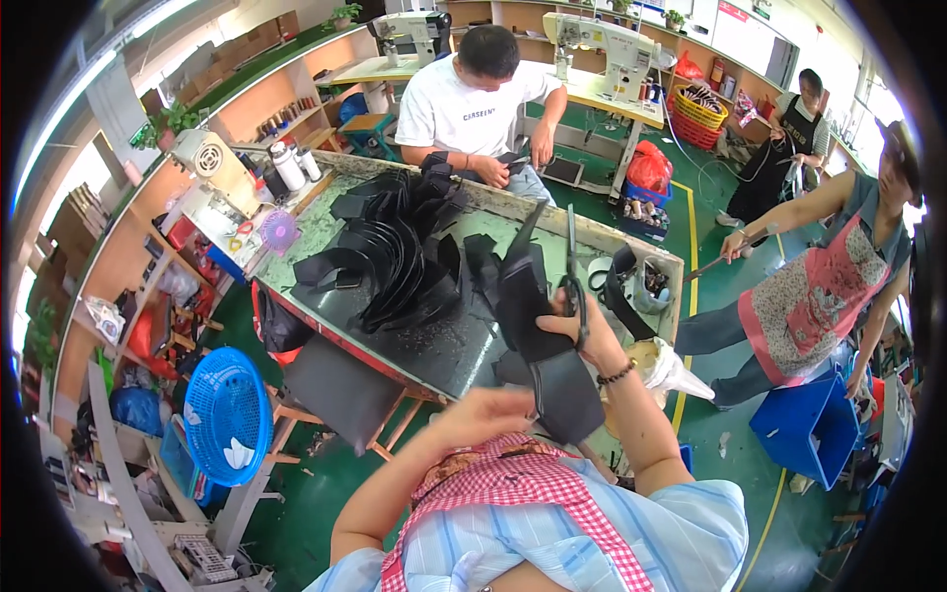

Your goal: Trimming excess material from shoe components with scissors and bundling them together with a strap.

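Observation:
My right hand point(584, 328) is closed round the black handles of a pair of scissors point(572, 252), whose blades point away from me. A long black leather-like piece point(523, 296) lies against that hand, and a wider black panel point(567, 397) hangs below it, in front of my apron. I cannot tell whether the two are joined. My left hand point(485, 414) is beside the panel's left edge, its fingers smeared by motion; whether it touches the panel does not show. A large heap of curved black pieces point(395, 252) covers the table's left half.
The worktable point(444, 360) has a raised rim. A black strip point(623, 291) and a clear container point(651, 286) stand right. Across sits a co-worker point(483, 118) handling black pieces; another person point(829, 266) stands right. A blue basket point(229, 416) and a dark stool point(330, 390) are left.

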Available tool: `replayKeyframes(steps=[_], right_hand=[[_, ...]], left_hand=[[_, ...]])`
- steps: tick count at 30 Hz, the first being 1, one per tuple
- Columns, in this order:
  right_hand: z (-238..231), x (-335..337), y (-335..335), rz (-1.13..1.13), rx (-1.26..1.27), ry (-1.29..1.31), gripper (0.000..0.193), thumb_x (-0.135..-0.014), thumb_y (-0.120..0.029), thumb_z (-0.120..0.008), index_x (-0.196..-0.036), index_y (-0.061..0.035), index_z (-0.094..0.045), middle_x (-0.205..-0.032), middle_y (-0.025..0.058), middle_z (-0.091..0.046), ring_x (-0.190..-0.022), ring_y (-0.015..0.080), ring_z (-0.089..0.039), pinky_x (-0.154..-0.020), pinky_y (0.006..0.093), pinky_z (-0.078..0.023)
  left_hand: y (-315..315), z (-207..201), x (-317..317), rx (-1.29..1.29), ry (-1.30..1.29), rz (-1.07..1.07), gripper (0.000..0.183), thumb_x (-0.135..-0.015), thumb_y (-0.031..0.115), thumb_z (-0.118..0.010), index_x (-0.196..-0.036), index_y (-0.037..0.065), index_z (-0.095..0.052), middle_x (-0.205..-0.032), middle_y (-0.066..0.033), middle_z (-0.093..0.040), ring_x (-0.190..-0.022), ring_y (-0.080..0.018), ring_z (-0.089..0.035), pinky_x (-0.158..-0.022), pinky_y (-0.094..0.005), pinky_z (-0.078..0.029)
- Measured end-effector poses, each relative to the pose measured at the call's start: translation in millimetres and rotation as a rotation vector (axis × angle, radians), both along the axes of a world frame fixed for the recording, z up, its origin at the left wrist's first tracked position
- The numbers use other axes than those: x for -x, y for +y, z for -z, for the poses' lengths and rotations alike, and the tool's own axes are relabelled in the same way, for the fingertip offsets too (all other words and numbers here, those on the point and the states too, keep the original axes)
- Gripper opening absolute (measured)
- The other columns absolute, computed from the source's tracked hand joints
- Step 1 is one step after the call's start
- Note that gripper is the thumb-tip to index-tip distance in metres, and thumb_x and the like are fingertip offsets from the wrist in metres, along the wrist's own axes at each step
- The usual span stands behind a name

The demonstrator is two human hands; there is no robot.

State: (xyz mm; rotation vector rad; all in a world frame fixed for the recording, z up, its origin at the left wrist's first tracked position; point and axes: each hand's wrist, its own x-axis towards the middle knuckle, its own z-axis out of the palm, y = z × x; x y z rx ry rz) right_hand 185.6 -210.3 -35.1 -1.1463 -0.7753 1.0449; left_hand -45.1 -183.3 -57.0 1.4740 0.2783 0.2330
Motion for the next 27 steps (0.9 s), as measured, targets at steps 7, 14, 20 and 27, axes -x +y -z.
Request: replayKeyframes(steps=[7, 14, 20, 27], right_hand=[[-1.3, -2.4, -20.7, -0.08, -0.001, -0.438, 0.036, -0.064, -0.004, -0.074, -0.084, -0.0076, -0.045, -0.073, -0.0044, -0.043, -0.064, 0.0052, -0.039, -0.058, 0.0218, -0.036], [-10.2, 8.5, -23.5, -0.169, 0.016, -0.456, 0.035, -0.065, -0.007, -0.074, -0.085, -0.0064, -0.045, -0.072, -0.003, -0.043, -0.065, 0.0055, -0.04, -0.059, 0.0217, -0.036], [-11.0, 9.8, -24.7, -0.181, -0.009, -0.554, 0.034, -0.068, -0.013, -0.074, -0.085, -0.0041, -0.045, -0.07, 0.0, -0.047, -0.064, 0.0089, -0.044, -0.06, 0.0242, -0.038], [-38.5, 27.1, -32.8, 0.432, 0.059, -0.961, 0.044, -0.066, -0.024, -0.08, -0.083, -0.0011, -0.046, -0.065, 0.0042, -0.054, -0.053, 0.015, -0.049, -0.052, 0.0286, -0.044]], left_hand=[[78.5, -81.7, 23.7, -0.11, -0.241, -0.634, 0.054, -0.089, 0.026, -0.059, -0.131, -0.002, -0.039, -0.118, -0.0143, -0.054, -0.097, -0.0212, -0.06, -0.082, -0.0318, -0.05], [73.8, -88.6, 23.6, 0.071, -0.223, -0.702, 0.027, -0.089, 0.015, -0.058, -0.11, -0.002, -0.058, -0.091, -0.0078, -0.064, -0.076, -0.0161, -0.064, -0.067, -0.0281, -0.055], [73.9, -84.7, 24.4, 0.103, -0.284, -0.694, 0.025, -0.09, 0.018, -0.057, -0.106, 0.0, -0.06, -0.085, -0.006, -0.065, -0.07, -0.0124, -0.063, -0.064, -0.0287, -0.056], [59.9, -83.5, 21.5, 0.348, -0.47, -0.711, 0.021, -0.092, 0.02, -0.052, -0.096, 0.001, -0.062, -0.08, -0.0069, -0.066, -0.062, -0.0149, -0.065, -0.056, -0.0291, -0.057]])
